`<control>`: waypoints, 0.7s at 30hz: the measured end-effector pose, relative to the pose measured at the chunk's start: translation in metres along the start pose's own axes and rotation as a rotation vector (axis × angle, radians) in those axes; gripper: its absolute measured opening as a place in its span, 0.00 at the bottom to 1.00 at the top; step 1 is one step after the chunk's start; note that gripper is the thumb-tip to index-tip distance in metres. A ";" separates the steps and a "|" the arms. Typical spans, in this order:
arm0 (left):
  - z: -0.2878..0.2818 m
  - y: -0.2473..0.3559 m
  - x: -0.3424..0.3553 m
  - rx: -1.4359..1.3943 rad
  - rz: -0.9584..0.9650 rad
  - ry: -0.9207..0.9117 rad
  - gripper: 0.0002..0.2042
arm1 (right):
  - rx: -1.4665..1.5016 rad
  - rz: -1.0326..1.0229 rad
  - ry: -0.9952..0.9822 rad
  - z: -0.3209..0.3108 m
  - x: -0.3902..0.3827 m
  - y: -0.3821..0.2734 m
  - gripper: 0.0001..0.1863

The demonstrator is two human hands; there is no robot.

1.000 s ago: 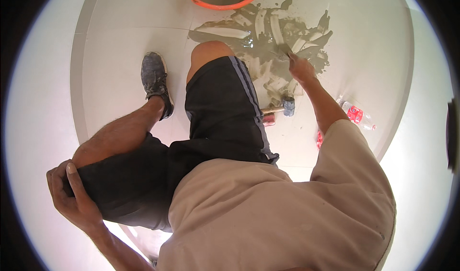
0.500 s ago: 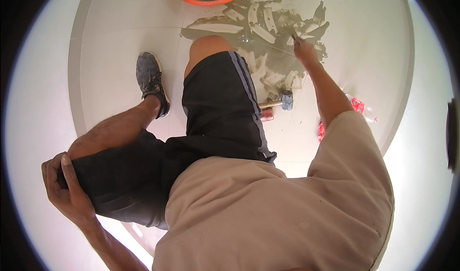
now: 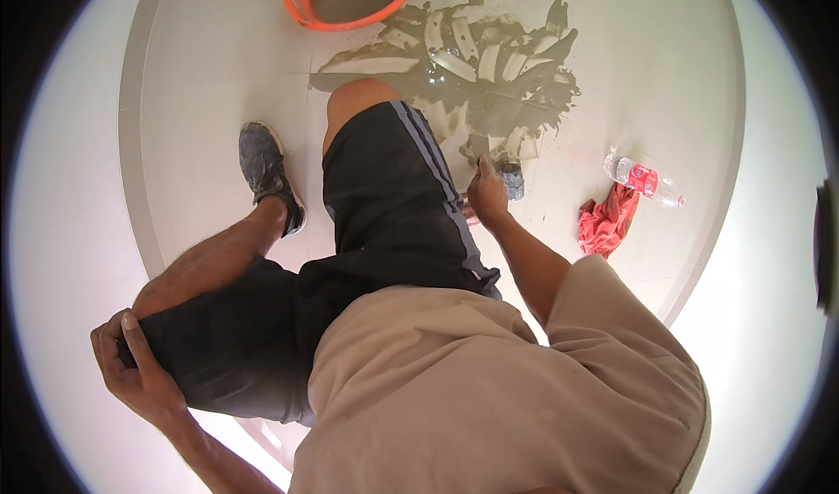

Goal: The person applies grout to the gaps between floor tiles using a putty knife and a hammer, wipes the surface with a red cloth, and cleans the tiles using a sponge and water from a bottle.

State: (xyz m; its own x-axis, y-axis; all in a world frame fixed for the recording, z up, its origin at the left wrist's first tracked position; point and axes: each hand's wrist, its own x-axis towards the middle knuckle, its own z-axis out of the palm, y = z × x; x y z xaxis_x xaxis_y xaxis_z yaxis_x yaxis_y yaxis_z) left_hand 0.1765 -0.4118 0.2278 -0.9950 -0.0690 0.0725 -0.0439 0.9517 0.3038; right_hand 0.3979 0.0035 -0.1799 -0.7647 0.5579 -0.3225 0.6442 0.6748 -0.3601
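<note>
My right hand (image 3: 488,193) is closed round a scraper whose flat grey blade (image 3: 480,145) points away from me; its handle is hidden in my fingers. The blade is at the near edge of a wet grey cement-like patch (image 3: 498,105) spread on the floor tiles, with several blade-wide streaks across it. Just right of this hand is the dark head of a mallet (image 3: 514,181), its handle mostly covered by the hand. My left hand (image 3: 140,367) rests over my bent left knee, fingers draped and apart, holding nothing.
An orange basin (image 3: 345,27) with grey mix inside stands beyond the patch, at its left. On the right lie a clear plastic bottle (image 3: 645,179) with a red label and a crumpled red cloth (image 3: 606,221). My left shoe (image 3: 262,158) stands on the tiles.
My right hand has come back toward me and left, from the patch's right side to its near edge beside the mallet. More bare streaks show in the patch. My left hand stays on the knee.
</note>
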 end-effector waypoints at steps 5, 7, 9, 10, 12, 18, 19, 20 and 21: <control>0.002 0.002 0.001 -0.023 0.064 -0.020 0.11 | -0.067 0.218 -0.197 -0.041 0.058 -0.015 0.20; 0.002 0.007 -0.001 -0.036 0.050 -0.018 0.11 | 0.010 0.119 -0.031 -0.044 0.058 -0.004 0.21; 0.001 0.008 -0.001 -0.027 0.051 -0.010 0.11 | 0.033 0.029 0.083 -0.016 0.023 0.012 0.22; 0.000 0.007 -0.002 -0.014 0.044 -0.004 0.11 | 0.009 0.085 0.001 -0.009 0.006 0.010 0.22; -0.001 0.006 -0.003 -0.030 0.042 -0.001 0.11 | -0.034 0.213 -0.094 -0.004 -0.005 0.008 0.23; 0.002 0.005 -0.004 -0.035 0.097 -0.020 0.12 | -0.023 0.231 -0.019 -0.043 0.071 0.022 0.22; 0.003 0.005 -0.004 -0.041 0.086 -0.012 0.12 | -0.021 0.186 0.011 -0.051 0.075 0.019 0.22; 0.002 0.006 -0.004 -0.042 0.085 -0.009 0.12 | -0.020 0.267 -0.084 -0.057 0.061 0.012 0.23; 0.001 0.007 -0.004 -0.039 0.077 -0.006 0.12 | -0.054 0.338 -0.176 -0.060 0.046 0.001 0.23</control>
State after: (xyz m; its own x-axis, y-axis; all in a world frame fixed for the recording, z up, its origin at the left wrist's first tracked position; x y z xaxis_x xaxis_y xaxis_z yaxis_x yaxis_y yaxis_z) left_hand 0.1804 -0.4048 0.2282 -0.9958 0.0063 0.0915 0.0366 0.9419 0.3338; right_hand 0.3621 0.0586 -0.1423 -0.4916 0.6647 -0.5625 0.8541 0.4941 -0.1625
